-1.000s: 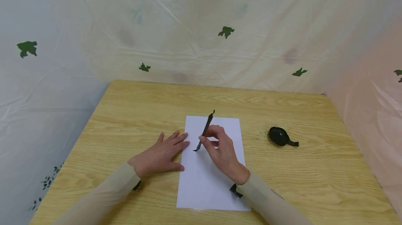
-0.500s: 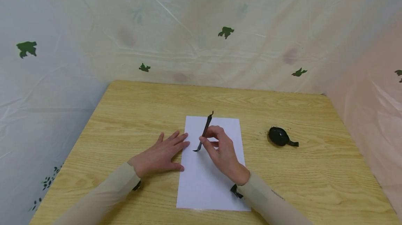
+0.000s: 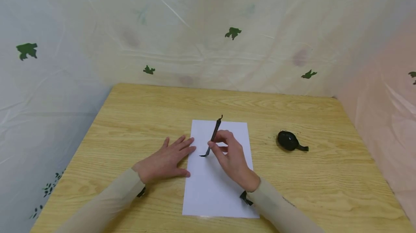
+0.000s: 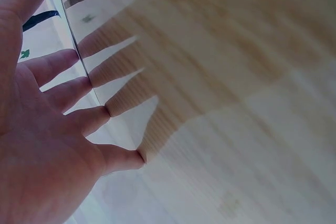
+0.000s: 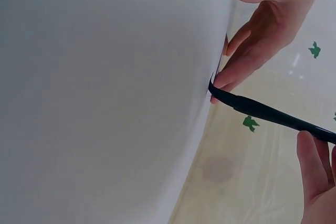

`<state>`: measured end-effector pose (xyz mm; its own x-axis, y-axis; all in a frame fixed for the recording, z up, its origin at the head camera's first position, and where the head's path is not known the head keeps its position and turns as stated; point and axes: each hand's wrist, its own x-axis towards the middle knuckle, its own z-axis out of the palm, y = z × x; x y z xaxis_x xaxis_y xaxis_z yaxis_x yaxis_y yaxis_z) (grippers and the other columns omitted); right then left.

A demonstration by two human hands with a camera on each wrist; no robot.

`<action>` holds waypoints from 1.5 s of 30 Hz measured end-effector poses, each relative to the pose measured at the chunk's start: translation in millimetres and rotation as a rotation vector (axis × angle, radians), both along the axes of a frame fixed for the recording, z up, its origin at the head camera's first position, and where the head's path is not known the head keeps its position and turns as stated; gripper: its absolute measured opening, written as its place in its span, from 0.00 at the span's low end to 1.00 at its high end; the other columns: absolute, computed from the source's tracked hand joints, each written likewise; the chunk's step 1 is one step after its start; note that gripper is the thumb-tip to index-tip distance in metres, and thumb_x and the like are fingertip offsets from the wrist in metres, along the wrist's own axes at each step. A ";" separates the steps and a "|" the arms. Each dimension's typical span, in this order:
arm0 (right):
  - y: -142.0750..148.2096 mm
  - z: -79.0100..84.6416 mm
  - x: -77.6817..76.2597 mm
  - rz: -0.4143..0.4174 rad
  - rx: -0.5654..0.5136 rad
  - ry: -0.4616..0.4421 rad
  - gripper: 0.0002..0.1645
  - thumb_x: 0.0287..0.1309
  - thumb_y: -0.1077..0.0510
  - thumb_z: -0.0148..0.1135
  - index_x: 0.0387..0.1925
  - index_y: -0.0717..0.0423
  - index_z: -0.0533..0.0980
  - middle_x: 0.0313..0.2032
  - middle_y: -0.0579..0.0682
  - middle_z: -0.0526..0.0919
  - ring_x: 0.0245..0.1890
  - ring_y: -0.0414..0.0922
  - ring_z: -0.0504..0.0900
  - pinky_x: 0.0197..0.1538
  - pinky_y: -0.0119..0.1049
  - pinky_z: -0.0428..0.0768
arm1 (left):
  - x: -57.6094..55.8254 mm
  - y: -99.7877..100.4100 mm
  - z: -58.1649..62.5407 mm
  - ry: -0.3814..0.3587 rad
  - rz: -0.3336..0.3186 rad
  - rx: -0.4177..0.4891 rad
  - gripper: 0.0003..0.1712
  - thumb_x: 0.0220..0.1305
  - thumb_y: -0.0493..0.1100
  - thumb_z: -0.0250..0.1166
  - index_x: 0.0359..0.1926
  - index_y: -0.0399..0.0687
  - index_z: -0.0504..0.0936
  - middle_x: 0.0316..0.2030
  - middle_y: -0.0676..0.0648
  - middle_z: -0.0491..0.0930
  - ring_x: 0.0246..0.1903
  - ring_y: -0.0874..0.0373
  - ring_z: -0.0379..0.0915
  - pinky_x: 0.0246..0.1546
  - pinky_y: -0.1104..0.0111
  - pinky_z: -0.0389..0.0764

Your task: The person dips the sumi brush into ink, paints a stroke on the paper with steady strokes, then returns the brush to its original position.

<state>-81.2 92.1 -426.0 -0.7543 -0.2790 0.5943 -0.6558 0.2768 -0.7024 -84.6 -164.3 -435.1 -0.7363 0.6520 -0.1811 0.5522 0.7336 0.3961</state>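
Note:
My right hand point(image 3: 232, 159) pinches a dark ink brush point(image 3: 215, 130) between thumb and fingers, its handle leaning up and slightly right. The bent tip touches the white sheet of paper point(image 3: 208, 193) left of its middle, at a short black stroke. In the right wrist view the brush point(image 5: 268, 112) shows its curved black bristles against the paper point(image 5: 105, 103). My left hand point(image 3: 165, 160) lies flat with spread fingers, its fingertips on the paper's left edge. The left wrist view shows the palm side of that hand point(image 4: 47, 135) with fingers straight.
A small black ink dish point(image 3: 287, 141) with a short handle stands on the wooden table point(image 3: 146, 110) to the right of the paper. Dark specks lie around it. A pale sheet with green bird shapes point(image 3: 233, 33) hangs behind the table and at both sides.
My right hand and the brush have shifted slightly right, drawing a short black stroke that trails left of the tip. The left hand has stayed put.

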 end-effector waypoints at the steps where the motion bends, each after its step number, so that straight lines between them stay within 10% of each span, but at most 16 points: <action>1: 0.3 -0.1 0.0 0.001 -0.001 -0.003 0.24 0.61 0.74 0.69 0.54 0.59 0.70 0.43 0.53 0.80 0.45 0.51 0.87 0.38 0.36 0.87 | 0.0 0.1 0.3 0.000 0.001 -0.001 0.49 0.65 0.64 0.69 0.78 0.47 0.65 0.81 0.45 0.51 0.80 0.42 0.40 0.70 0.29 0.45; 45: 12.6 -0.2 2.5 -0.062 -0.020 0.018 0.24 0.59 0.75 0.70 0.53 0.61 0.71 0.40 0.53 0.81 0.42 0.51 0.88 0.36 0.33 0.87 | 1.5 -0.2 3.1 0.014 -0.008 -0.011 0.49 0.65 0.65 0.69 0.78 0.46 0.65 0.81 0.44 0.51 0.80 0.41 0.41 0.69 0.28 0.46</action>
<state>-78.7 104.7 -426.2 -0.7587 -0.2195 0.6134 -0.6507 0.3032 -0.6962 -83.1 -164.5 -432.0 -0.7338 0.6556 -0.1782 0.5632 0.7337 0.3802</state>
